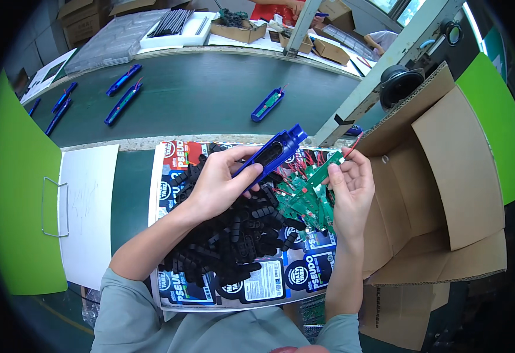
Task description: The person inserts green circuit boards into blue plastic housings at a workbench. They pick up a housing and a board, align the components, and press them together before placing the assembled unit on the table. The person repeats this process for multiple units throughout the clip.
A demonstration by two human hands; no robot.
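My left hand (219,185) is closed round a blue plastic housing (278,150), a long hollow shell whose dark inside faces up. Just right of it, my right hand (352,185) pinches a narrow green circuit board (330,166) with a red wire at its upper end. The board and the housing are apart. Below my hands lies a heap of black plastic parts (240,232). Beside it, partly behind my right hand, is a pile of green circuit boards (304,200) with red wires. Both heaps rest on a printed sheet (210,297).
Across a green belt (204,94) lie several blue housings with boards, one of them (267,105) right of centre. An open cardboard box (410,200) stands at my right. White paper (87,206) and a green panel (28,206) are at left. A person in red (275,10) sits opposite.
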